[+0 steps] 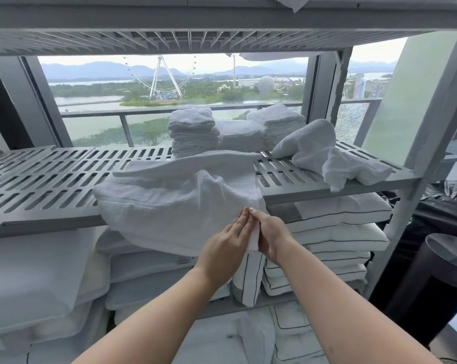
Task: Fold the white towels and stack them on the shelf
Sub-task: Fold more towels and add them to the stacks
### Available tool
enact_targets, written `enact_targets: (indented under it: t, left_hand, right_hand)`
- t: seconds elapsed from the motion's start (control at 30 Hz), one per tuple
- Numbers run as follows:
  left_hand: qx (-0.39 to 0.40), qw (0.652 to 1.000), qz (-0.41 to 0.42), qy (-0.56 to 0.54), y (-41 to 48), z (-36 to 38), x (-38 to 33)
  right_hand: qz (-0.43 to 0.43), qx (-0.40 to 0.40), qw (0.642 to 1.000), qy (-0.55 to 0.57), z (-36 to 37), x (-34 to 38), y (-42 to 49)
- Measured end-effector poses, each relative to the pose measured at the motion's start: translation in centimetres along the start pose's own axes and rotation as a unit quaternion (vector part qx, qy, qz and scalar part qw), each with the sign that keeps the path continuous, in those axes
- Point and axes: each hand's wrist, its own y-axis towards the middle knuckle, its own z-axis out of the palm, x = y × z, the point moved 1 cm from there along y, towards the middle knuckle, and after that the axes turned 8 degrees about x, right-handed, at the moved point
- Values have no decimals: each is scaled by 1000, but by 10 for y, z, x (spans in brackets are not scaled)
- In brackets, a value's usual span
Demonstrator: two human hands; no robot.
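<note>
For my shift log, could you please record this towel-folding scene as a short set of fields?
shelf: grey, slatted
spread towel: unfolded, draped over the shelf's front edge
left hand: straight fingers pressed against the spread towel's edge
right hand: pinches the same edge
folded towel stacks: three, at the shelf's back
crumpled towels: unfolded, at the shelf's right
pillows: stacked on the tier below
</note>
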Motion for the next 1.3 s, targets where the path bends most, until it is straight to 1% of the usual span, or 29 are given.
enact_targets:
  t: [0.07,0.13,0.2,0.27,0.37,0.43,0.53,0.67,0.8,0.93,1.0,1.1,1.2,1.23,1.3]
  left_hand:
    - [-5,999,-19,-37,0,0,0]
    - [-24,996,-62,-54,-3,-4,5]
    - [-39,992,-110,-46,-6,-11,13]
    - [-28,990,-137,-29,-7,-17,21]
    - [-21,994,-111,-5,-9,-20,20]
    - [-25,995,-98,-10,-9,-21,13]
    - [-54,993,-102,-35,-12,-23,13]
    - [-38,993,-116,-3,-25,-23,33]
    - [-26,989,-138,33,-30,-26,47]
    - [-4,989,-130,75,-34,-23,44]
    - [5,986,-142,84,-40,-23,49]
    - [-3,975,-197,105,-51,-30,66]
    - [-20,956,-277,97,-61,-38,90]
    - [-5,948,-303,98,-63,-39,97]
    - [52,931,-341,117,-65,-38,105]
  right_hand:
    - [-1,-7,1000,-1,3,-3,-1]
    - [-6,-26,1000,-5,5,-2,0]
    - [-9,-40,999,-11,7,-1,1]
    - [-11,-54,998,-18,9,-2,4]
    - [-16,-70,996,-52,14,-8,6]
    - [-26,-76,994,-74,17,-11,6]
    - [-25,-55,997,-48,15,-16,3]
    - [-39,-61,995,-75,0,-19,-2]
    - [-31,-27,997,-63,-8,-21,-2]
    - [-53,-76,989,-112,-16,-25,7]
    - [-53,-92,984,-146,-20,-25,9]
    - [-48,-98,979,-174,-26,-23,14]
    - [-56,-115,979,-157,-24,-17,21]
    - [-58,-131,977,-160,-23,-16,23]
    - [-57,-159,972,-162,-21,-15,26]
